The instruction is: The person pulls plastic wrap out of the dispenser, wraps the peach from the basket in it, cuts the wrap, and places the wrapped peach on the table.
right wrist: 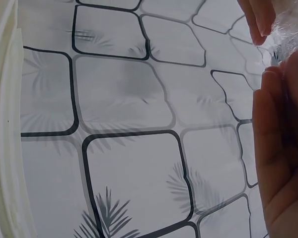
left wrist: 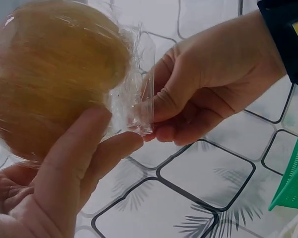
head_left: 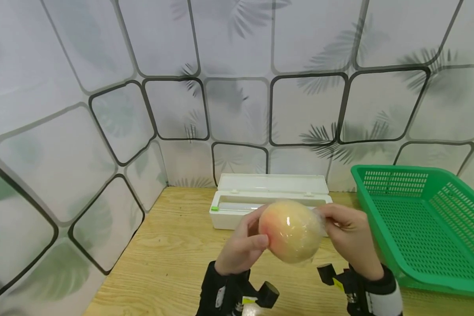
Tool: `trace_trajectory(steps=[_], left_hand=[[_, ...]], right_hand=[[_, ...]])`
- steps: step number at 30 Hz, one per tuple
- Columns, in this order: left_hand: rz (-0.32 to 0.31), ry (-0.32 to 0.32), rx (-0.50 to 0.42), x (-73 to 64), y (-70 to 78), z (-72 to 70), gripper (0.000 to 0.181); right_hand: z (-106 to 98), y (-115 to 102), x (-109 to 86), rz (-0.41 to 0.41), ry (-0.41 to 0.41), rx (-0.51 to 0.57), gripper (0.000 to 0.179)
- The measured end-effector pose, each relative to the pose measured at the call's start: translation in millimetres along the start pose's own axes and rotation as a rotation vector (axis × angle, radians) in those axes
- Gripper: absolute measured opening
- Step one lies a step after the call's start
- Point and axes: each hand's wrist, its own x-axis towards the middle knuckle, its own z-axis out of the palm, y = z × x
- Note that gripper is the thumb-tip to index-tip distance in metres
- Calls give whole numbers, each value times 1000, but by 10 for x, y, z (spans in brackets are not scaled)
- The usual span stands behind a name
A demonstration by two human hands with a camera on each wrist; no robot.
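A round yellow fruit with a red blush, looking like a peach (head_left: 290,232), is wrapped in clear cling film and held up above the table. My left hand (head_left: 238,248) grips it from the left, thumb on the near side. On the other side my right hand (head_left: 351,235) pinches the gathered loose end of the cling film (left wrist: 146,96) between thumb and fingers. The left wrist view shows that film pulled out flat from the fruit. Only a crumpled bit of film shows at the edge of the right wrist view, beside the fingers.
Behind the hands, a white cling film dispenser box (head_left: 231,221) stands with its lid (head_left: 274,183) up and a roll inside. A green plastic basket (head_left: 383,237) sits at the right on the wooden table (head_left: 162,254). Patterned wall covering (head_left: 237,109) rises at the back and left.
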Motion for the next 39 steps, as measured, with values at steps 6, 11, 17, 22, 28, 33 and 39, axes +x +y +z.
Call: trace_trajectory(steps=[6,11,17,22,28,33,39], left_hand=[[-44,12,82,6,-32,21,63],[-43,34,148,9,-42,37,74],[-13,96,222,22,-38,45,74],[-12,140,252,23,-24,37,75],[4,226,303,24,8,4,78],[-9,283,337,18,10,-2,79],[-80,238,372,28,-13,37,73]], right_hand=[[18,-62,-1,36,-25,-18,15],[30,-146,16,89,-45,-85,30],[70,-173,35,104,-67,-95,20],[79,-186,29,165,-81,-48,28],[28,-214,3,262,-171,160,41],[23,-211,9,272,-279,427,52],[155,-253,30,439,-322,418,82]])
